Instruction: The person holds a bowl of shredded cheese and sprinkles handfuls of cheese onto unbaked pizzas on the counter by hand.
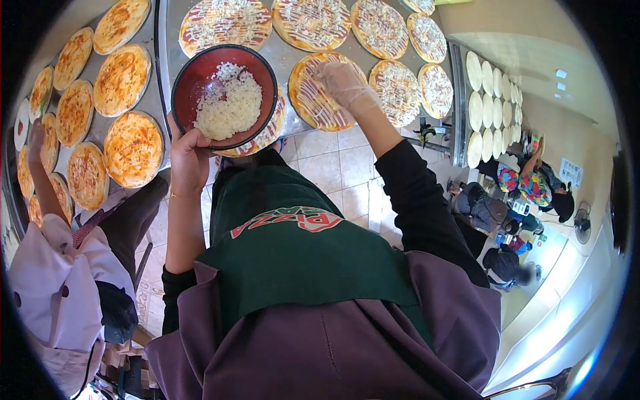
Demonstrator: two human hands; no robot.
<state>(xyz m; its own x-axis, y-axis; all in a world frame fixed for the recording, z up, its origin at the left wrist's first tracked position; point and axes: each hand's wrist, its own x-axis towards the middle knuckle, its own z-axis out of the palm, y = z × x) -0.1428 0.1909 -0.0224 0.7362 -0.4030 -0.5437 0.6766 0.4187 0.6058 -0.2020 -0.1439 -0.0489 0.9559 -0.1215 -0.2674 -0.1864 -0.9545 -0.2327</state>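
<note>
My left hand (189,157) grips the near left rim of a red bowl (190,80) with a dark edge, thumb over the rim. White grated cheese (230,107) lies in the bowl, which hides part of a pizza (277,123) under it. My right hand (348,90), in a clear plastic glove, is over another pizza (310,100) striped with sauce. Its fingers are bunched at the pizza's top; anything between the fingertips is hidden. Several cheese-topped pizzas (312,23) surround it on the metal table (283,63).
On the left, a second metal table (155,73) bears several sauce-covered pizza bases (133,150). A co-worker's hand (37,137) reaches over them. Far right, a rack (459,100) carries pale round bases (475,110), with several people (490,207) beyond. A tiled floor (340,163) shows below.
</note>
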